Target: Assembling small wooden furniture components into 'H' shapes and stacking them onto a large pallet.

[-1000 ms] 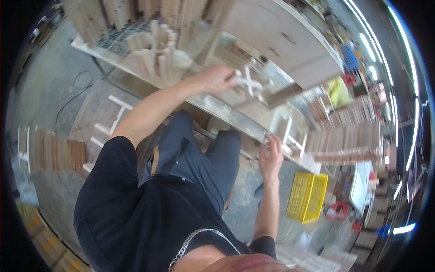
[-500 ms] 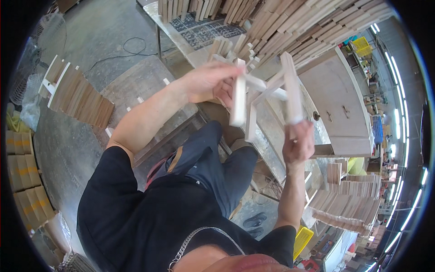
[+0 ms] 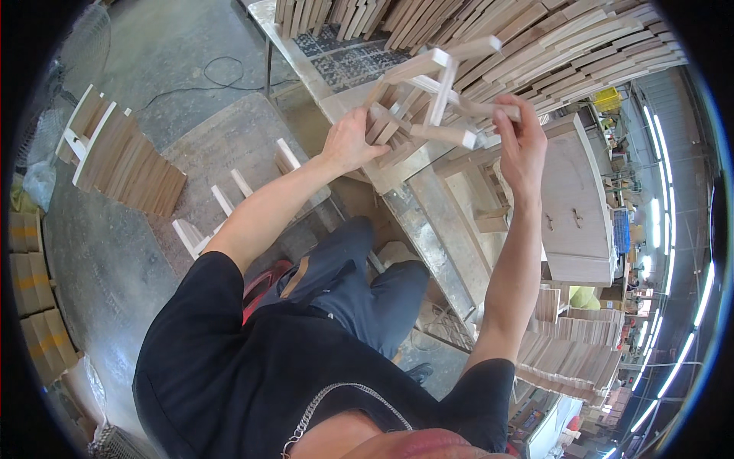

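Observation:
A pale wooden frame of joined bars is held tilted above the workbench. My right hand pinches the end of one of its bars between thumb and fingers, at the frame's right side. Lower and to the left, my left hand has its thumb and fingers around the end of a wooden piece. Whether that piece belongs to the frame or to the short pieces on the bench behind it, I cannot tell. Some of the left fingers are hidden.
Stacked wooden strips line the back of the workbench. A pale cabinet-like panel stands to the right. More strips are stacked on the floor at left, beside a board carrying several pale pieces. Cartons sit at far left.
The wooden frame has moved up and away from me and turned. My right hand has risen with it. My left hand has dropped leftward from the frame's near bar toward the short pieces.

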